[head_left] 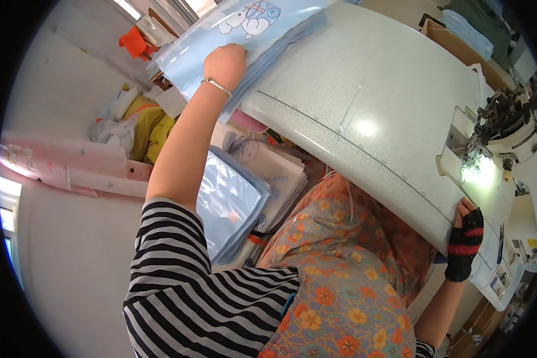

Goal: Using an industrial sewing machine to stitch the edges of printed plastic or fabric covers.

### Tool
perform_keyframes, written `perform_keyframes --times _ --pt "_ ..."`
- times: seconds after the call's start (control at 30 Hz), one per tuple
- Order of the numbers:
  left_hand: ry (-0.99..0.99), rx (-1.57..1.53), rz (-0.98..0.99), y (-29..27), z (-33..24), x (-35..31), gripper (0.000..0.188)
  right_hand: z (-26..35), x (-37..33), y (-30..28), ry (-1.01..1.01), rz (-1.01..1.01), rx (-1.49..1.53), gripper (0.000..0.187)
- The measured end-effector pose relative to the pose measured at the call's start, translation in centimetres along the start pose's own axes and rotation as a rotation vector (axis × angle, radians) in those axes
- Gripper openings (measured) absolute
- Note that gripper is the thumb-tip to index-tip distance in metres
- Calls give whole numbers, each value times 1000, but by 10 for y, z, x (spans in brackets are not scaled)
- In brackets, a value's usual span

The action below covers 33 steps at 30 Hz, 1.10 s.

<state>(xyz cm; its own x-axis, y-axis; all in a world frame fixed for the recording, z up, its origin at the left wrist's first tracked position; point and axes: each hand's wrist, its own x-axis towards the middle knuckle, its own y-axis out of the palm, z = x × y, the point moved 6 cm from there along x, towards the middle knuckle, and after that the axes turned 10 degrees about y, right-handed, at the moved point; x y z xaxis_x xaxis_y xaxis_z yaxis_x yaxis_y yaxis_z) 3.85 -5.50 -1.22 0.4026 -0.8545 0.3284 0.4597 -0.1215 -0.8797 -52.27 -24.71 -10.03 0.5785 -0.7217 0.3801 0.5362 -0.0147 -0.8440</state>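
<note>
My left arm reaches far to the back left, and my left hand (225, 65) is curled closed at a stack of light blue glossy plastic sheets (191, 62) printed with a cartoon animal. Its fingertips are partly hidden, and they appear to grip a top sheet. On the table's near right edge lies my right hand (465, 238), in a black and red fingerless glove, its bare fingertips resting on the white tabletop. Nothing shows in it. Just beyond it stands a sewing machine (501, 134) with its needle area brightly lit.
The white sewing table (388, 71) carries a ruler strip (352, 143) along its near edge. Below, at my left, lie more blue plastic pieces (230, 203) and printed pale pieces (280, 173). Yellow cloth (152, 122) and a pink roll (71, 164) are by the wall. A cardboard box (459, 48) stands behind.
</note>
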Motion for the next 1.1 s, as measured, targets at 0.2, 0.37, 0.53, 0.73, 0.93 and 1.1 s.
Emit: perform_keyframes --times 0.2,0.37,0.53,0.73,0.93,1.1 --pt "42 -146 -199 -6 -3 -13 27 3 -1 -2 13 -11 16 18" --pt "-119 -296 40 -1 21 3 32 1 -1 -1 31 -4 35 18" --pt "-61 -398 62 -5 38 15 27 -1 -1 1 9 -7 8 19" --pt "338 -193 274 -42 -48 40 19 1 -2 -4 6 -1 19 19" --pt "808 -790 496 -88 -228 -23 22 28 -1 -2 51 38 227 26" --pt "902 -1130 583 -117 -321 -97 26 87 13 10 -16 272 395 39"
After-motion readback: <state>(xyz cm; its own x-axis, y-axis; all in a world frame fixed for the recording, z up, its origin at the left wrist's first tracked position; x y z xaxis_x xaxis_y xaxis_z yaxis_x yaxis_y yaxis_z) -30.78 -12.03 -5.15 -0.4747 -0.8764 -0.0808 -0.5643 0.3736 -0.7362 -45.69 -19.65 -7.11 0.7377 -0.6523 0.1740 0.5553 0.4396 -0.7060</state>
